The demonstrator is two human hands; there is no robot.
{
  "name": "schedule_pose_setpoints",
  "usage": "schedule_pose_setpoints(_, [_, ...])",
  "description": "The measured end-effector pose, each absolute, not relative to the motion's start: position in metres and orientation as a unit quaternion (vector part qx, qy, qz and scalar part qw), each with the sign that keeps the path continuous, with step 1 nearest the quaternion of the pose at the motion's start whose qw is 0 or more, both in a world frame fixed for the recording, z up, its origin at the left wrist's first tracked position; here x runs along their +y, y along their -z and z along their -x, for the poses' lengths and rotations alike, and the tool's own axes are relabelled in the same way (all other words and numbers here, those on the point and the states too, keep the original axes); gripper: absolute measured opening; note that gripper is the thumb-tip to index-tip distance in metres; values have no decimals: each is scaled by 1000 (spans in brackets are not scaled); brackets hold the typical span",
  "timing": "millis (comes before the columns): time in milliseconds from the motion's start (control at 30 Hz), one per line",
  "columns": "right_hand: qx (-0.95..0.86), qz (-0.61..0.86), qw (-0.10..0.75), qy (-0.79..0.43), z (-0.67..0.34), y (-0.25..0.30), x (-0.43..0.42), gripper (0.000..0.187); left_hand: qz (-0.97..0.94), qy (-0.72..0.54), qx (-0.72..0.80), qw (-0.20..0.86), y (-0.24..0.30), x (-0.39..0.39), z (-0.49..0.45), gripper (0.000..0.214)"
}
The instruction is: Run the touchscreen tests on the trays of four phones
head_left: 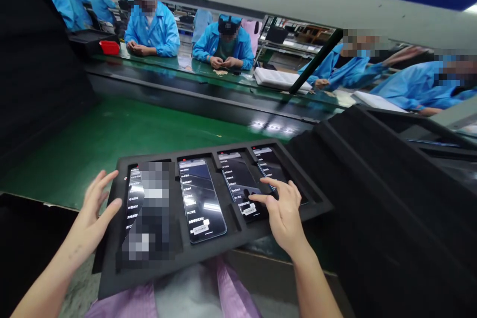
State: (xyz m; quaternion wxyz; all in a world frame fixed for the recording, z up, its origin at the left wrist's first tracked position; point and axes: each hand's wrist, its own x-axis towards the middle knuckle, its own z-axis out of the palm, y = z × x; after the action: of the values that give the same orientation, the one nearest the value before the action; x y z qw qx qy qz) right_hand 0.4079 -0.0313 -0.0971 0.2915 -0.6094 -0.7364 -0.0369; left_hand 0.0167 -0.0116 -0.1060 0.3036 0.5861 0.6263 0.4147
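A black foam tray (112,278) lies before me, with several smartphones set in its slots, their lit screens showing a list of white lines. At the tray's left edge is my left hand (93,213), its fingers apart and holding nothing. The leftmost phone (133,203) is partly covered by a blurred patch. Beside it rests a second phone (203,203). My right hand (285,213) hovers over the tray's right part with thumb and forefinger stretched out. The thumb is close to or on the third phone (233,174); the forefinger reaches near the rightmost phone (266,161).
Black foam stacks rise at the left (37,59) and the right (372,208). Under the tray's far side is a green bench top (149,124). Beyond a dark conveyor (179,97), several people in blue jackets sit working. A red box (110,47) stands across there.
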Motion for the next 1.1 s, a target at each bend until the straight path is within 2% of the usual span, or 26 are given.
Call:
schedule_pose_setpoints(133, [-762,602,237,33,-412,98,-29,43,-518,-451,616,386,114,-28,-26,58])
schedule_pose_setpoints(200, [-760,606,233,40,-405,95,-29,43,-513,-467,603,393,112,-33,-33,56])
schedule_pose_setpoints(333, [-765,580,277,41,-368,85,-34,46,-507,-477,596,399,105,-41,-47,51])
schedule_pose_setpoints(567, [-833,509,214,-31,-323,82,-39,41,-522,-470,584,407,110,-40,-44,56])
schedule_pose_setpoints(800, [-781,537,317,38,-353,91,-35,42,-533,-437,599,407,103,-43,-49,66])
schedule_pose_setpoints(1100, [-633,638,421,120,-401,91,-45,52,-514,-452,616,389,99,-43,-56,62])
